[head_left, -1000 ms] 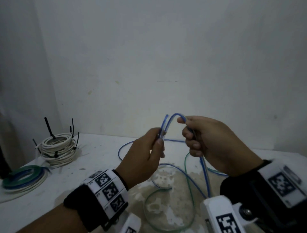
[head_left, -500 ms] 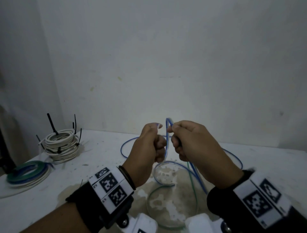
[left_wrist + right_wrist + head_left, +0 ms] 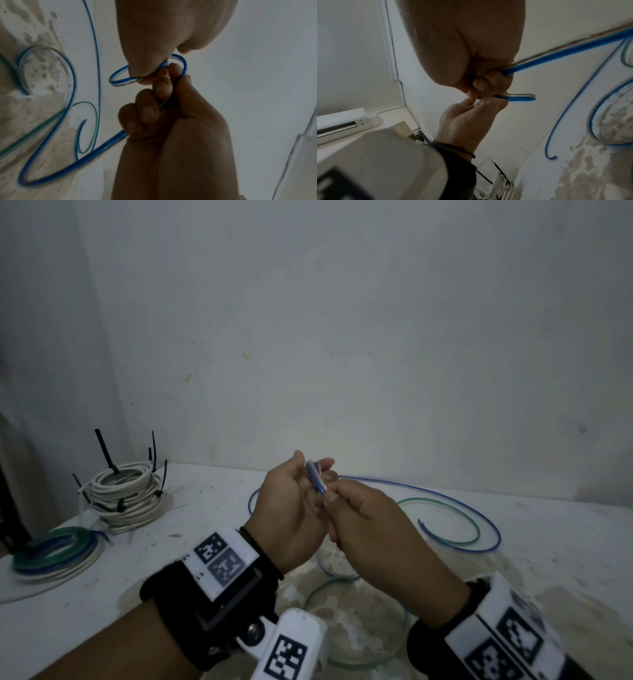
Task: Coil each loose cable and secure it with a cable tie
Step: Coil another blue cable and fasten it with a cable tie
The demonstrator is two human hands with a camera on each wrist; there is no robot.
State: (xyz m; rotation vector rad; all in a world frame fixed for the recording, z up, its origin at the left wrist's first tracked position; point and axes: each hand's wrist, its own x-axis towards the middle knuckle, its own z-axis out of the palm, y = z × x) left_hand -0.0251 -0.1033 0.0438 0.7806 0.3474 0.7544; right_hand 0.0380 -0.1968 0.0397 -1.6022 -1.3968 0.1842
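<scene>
**Blue cable: first loop's pinched, the slack is all off to your right**

So the blue cable (image 3: pixel 315 481) is up off the table (image 3: pixel 219 508), right between your hands, in front of you. Your left hand (image 3: pixel 291 508) has its fingers curled round a small tight loop, and your right hand (image 3: pixel 370 529) is pinching the same loop from the other side, fingertips touching your left. The loop stands roughly on edge, long axis running near-to-far and tilted up.

What matters for the next wrap: the free length drops out under your right hand and sweeps away to the right and far side across the table, so your right hand is the nearer one to feed more in, I'd guess. Left just holds the coil. A loose green cable (image 3: pixel 442 522) lies tangled among those blue sweeps, could get dragged along.

Versus a second ago: your hands were apart with a tall open arch of cable between them, now they've closed together and the arch has collapsed into that small loop. Hands also sit a bit lower.

Finished white coil (image 3: pixel 125 494) with black ties is far left, another coil (image 3: pixel 54 553) nearer left
</scene>
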